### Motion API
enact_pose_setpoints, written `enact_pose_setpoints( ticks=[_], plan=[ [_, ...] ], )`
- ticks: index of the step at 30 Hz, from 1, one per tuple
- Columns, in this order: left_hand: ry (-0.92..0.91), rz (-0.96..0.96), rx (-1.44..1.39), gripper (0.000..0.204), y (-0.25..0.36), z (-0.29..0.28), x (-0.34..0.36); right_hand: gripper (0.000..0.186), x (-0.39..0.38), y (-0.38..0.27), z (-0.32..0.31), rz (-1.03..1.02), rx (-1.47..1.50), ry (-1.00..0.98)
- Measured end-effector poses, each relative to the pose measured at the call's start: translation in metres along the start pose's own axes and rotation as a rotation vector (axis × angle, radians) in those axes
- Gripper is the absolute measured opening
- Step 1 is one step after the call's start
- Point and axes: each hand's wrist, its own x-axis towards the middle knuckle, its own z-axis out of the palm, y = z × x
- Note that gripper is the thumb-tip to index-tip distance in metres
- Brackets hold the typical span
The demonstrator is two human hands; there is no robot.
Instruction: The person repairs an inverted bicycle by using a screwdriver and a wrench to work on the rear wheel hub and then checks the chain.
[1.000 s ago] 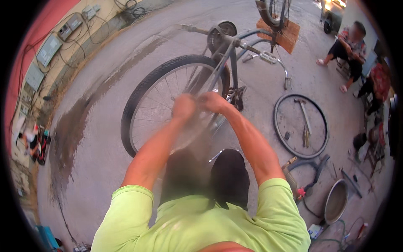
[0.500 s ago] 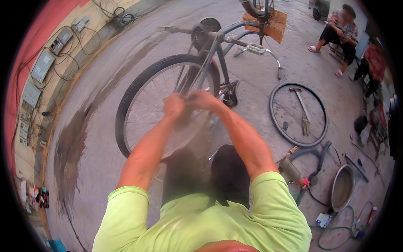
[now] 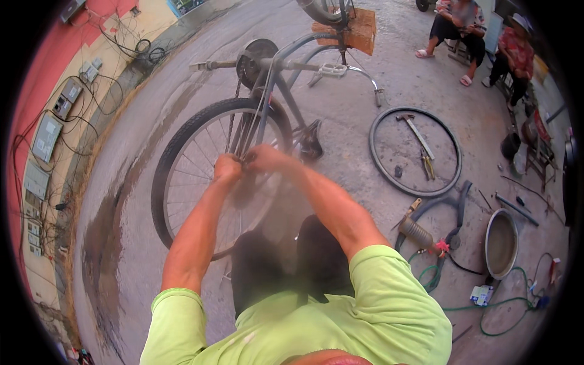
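Observation:
A bicycle (image 3: 291, 100) stands upside down in front of me, its saddle (image 3: 312, 141) on the ground. My left hand (image 3: 227, 168) is closed at the hub area of the near wheel (image 3: 161, 176), beside the lower end of the chain (image 3: 231, 128). Close to its right, my right hand (image 3: 265, 159) has its fingers curled at the same spot, where the frame's thin tubes meet the axle. Whatever the fingers grip there is hidden and partly blurred. The round chainwheel cover (image 3: 254, 61) and a pedal (image 3: 333, 70) stick up beyond my hands.
On the right lie a loose tyre (image 3: 373, 146) around a hammer (image 3: 417, 135) and pliers (image 3: 429, 167), an inner tube (image 3: 465, 201), a metal basin (image 3: 502, 243) and a green cord (image 3: 471, 308). Two people sit at the far right. A wall with cables and meter boxes (image 3: 45, 138) runs along the left.
The view has shifted, so the bicycle and ground things appear further left. Both hands remain together at the wheel hub, and my right hand's fingers have changed position slightly.

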Motion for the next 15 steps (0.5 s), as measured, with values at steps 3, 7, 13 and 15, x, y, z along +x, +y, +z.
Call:
enact_pose_setpoints(
  ticks=[3,7,13,15],
  plan=[
    [-0.034,0.007,-0.080,0.017,-0.009,-0.002,0.003,0.033,0.001,0.003,0.003,-0.009,-0.034,0.002],
    [-0.164,-0.152,-0.217,0.015,0.018,-0.006,-0.003,0.034,-0.001,0.012,-0.004,-0.011,-0.088,0.016],
    [-0.331,-0.242,-0.148,0.012,0.021,-0.015,0.009,0.038,0.003,0.015,-0.002,-0.043,-0.240,0.050],
    [-0.342,-0.153,0.004,0.013,0.021,-0.017,0.010,0.037,0.005,0.012,0.002,-0.032,-0.209,0.036]
  ],
)
